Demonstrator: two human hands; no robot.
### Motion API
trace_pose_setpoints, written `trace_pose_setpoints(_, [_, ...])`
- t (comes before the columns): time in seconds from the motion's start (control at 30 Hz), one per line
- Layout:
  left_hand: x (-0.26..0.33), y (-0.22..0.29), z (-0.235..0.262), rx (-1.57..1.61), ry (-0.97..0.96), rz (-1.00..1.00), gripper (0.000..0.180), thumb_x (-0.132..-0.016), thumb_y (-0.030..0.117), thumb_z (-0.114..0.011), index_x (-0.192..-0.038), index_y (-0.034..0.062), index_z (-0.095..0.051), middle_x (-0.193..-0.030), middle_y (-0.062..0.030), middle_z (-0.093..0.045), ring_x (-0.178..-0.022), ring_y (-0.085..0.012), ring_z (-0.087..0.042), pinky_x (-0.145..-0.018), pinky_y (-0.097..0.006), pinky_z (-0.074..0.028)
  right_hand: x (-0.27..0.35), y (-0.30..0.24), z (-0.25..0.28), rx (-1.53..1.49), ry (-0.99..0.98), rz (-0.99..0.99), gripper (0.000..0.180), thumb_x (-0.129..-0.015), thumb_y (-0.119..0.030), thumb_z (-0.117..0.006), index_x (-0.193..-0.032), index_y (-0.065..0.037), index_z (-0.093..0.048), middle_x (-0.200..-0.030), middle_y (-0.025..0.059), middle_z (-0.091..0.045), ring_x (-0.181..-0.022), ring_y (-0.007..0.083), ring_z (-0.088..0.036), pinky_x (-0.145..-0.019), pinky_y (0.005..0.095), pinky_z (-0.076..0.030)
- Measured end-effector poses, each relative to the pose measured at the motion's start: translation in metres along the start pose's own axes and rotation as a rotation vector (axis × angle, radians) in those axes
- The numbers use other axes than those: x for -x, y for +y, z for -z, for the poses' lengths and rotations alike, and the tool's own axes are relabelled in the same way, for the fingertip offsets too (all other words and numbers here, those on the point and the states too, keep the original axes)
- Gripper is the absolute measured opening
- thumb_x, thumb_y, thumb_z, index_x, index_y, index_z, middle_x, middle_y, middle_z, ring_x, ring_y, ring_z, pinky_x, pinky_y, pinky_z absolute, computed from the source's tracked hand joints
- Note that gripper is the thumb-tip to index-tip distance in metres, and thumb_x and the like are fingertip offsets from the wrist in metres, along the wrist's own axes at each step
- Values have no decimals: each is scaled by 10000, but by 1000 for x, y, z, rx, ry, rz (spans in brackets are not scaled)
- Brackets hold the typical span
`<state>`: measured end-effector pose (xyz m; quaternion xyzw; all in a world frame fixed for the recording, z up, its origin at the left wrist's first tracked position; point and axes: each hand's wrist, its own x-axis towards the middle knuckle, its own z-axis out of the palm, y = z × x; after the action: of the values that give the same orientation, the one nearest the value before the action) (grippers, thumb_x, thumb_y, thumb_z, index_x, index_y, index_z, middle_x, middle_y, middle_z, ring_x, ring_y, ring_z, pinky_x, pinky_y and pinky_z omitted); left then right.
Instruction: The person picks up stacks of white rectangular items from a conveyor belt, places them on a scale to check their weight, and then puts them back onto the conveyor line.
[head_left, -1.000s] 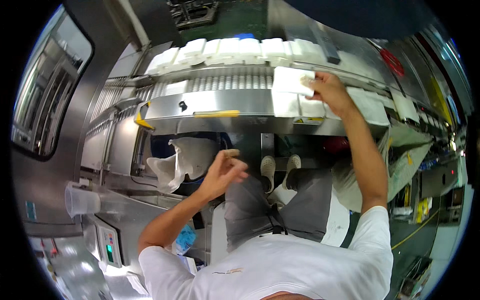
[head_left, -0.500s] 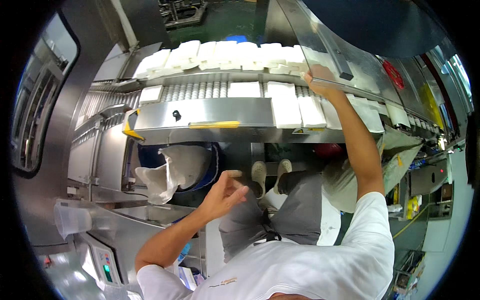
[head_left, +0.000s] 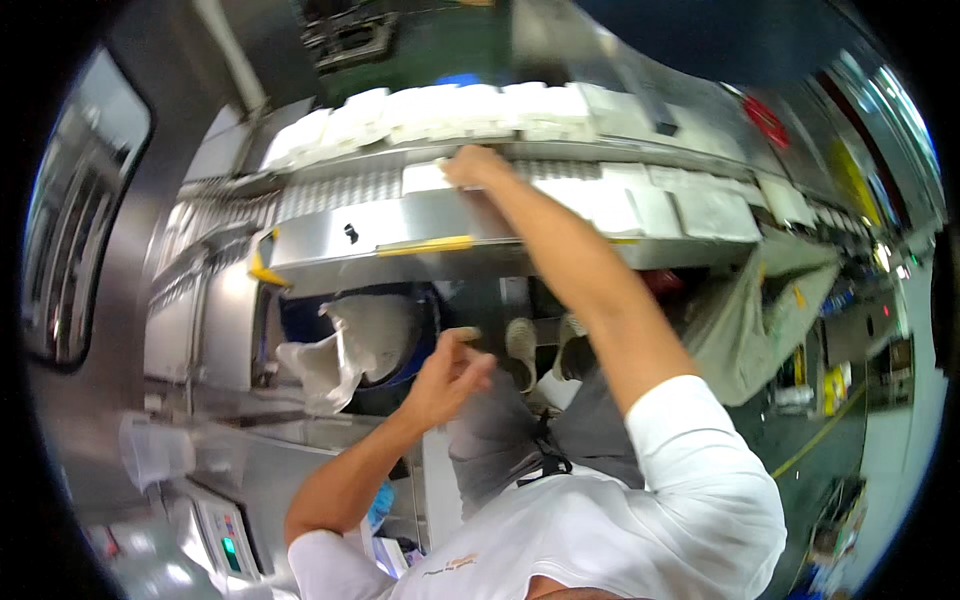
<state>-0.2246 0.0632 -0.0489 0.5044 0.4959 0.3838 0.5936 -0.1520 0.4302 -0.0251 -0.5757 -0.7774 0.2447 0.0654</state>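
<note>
My right hand reaches across to the roller conveyor. Its fingers are curled at the right end of a flat white rectangular packet lying on the rollers; motion blur softens the fingertips. Lower down, my left hand hangs in the air above my lap, fingers loosely bent and apart, with nothing in it. More white packets lie side by side on the conveyor, right of my right forearm. Beyond the conveyor, a row of piled white packets runs along a ledge.
A steel guard with a yellow strip fronts the conveyor. Below it stands a blue bin with a pale liner. A digital scale and a clear plastic jug are at lower left. Greyish sheeting hangs at right.
My right hand has swept left along the conveyor, from the packets at right to the packet nearer the middle. A lone packet farther left is gone from view. My left hand has barely moved.
</note>
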Motion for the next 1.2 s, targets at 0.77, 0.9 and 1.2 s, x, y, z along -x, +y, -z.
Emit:
trace_pose_setpoints(0.77, [-36,35,73,782,480,-397,557,-991,93,-677,-1443,-45,-382,-1336,-199,-604,-1195,-268,-648,-988,-401,-571,177,-48,19,-864,-466,297,242,-976,-165,-711,-1143,0,-651,-991,61,-690,-861,129,-675,-718,290,-595])
trace_pose_setpoints(0.9, [-32,37,73,760,584,-300,550,-956,-28,-686,-1424,-56,-399,-1247,-192,-651,-1120,-243,-677,-938,-353,-588,159,-52,32,-685,-465,255,261,-990,-224,-659,-1107,9,-660,-938,56,-675,-815,132,-658,-708,289,-563])
trace_pose_setpoints(1.2, [-36,19,60,747,446,-266,578,-950,4,-716,-1421,-52,-386,-1224,-195,-651,-1071,-227,-681,-907,-333,-582,17,27,36,444,376,165,512,-913,-444,-649,-1046,35,-770,-1089,271,-740,-1007,391,-734,-864,453,-571])
